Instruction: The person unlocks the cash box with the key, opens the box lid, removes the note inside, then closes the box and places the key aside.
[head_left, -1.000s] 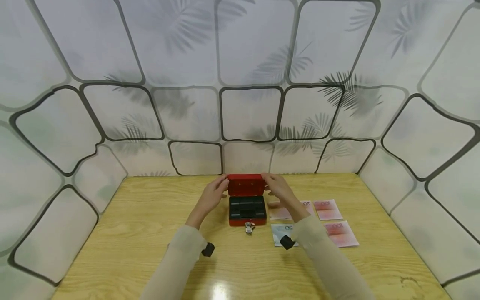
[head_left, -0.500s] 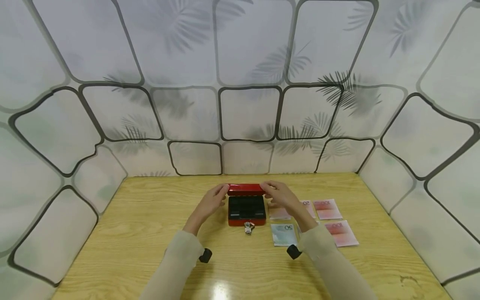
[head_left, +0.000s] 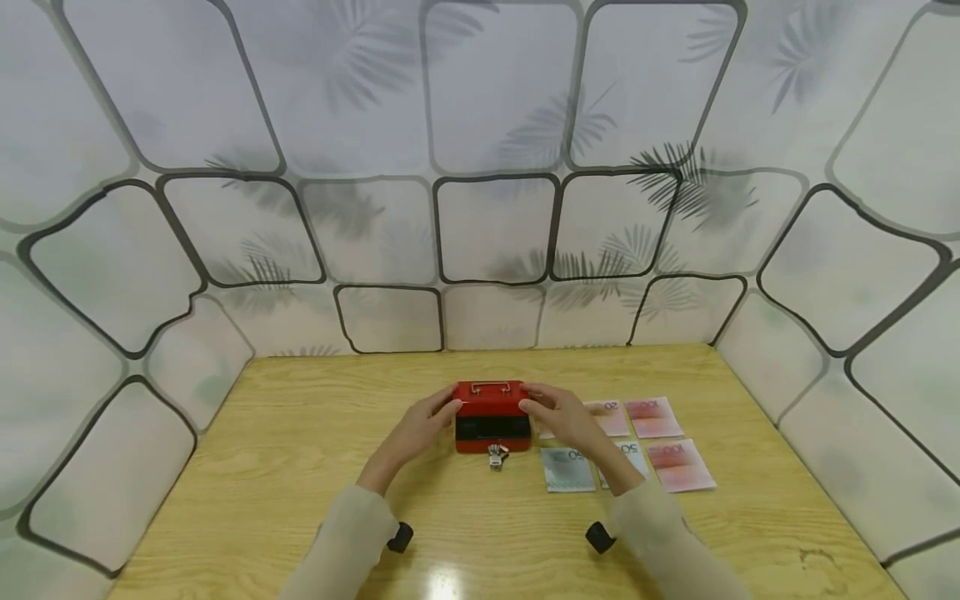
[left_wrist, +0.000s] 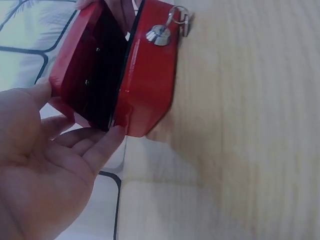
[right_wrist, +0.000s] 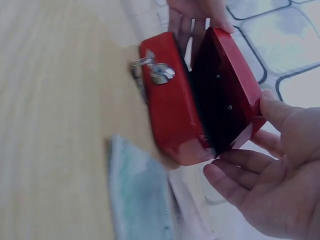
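A red metal cash box (head_left: 468,446) stands on the table, its lid (head_left: 491,406) tilted partway down over the dark inner tray (head_left: 492,427). My left hand (head_left: 416,429) grips the lid's left corner, with the thumb at the front edge and the fingers along the side. At the opposite corner my right hand (head_left: 567,419) holds the lid the same way. A wire handle (head_left: 491,385) lies on top of the lid. Keys (left_wrist: 159,35) on a ring hang from the lock at the box's front.
Right of the box lie several banknotes on the wooden table (head_left: 300,475): a greenish 50 note (head_left: 567,471), a pink 100 note (head_left: 681,465) and others. The right forearm passes over some of them. Patterned cloth walls (head_left: 495,225) enclose the table at the back and sides.
Both hands have swung the lid forward and down from upright, so its top and handle now show. The hands came nearer along with it; the box body and banknotes stayed put.
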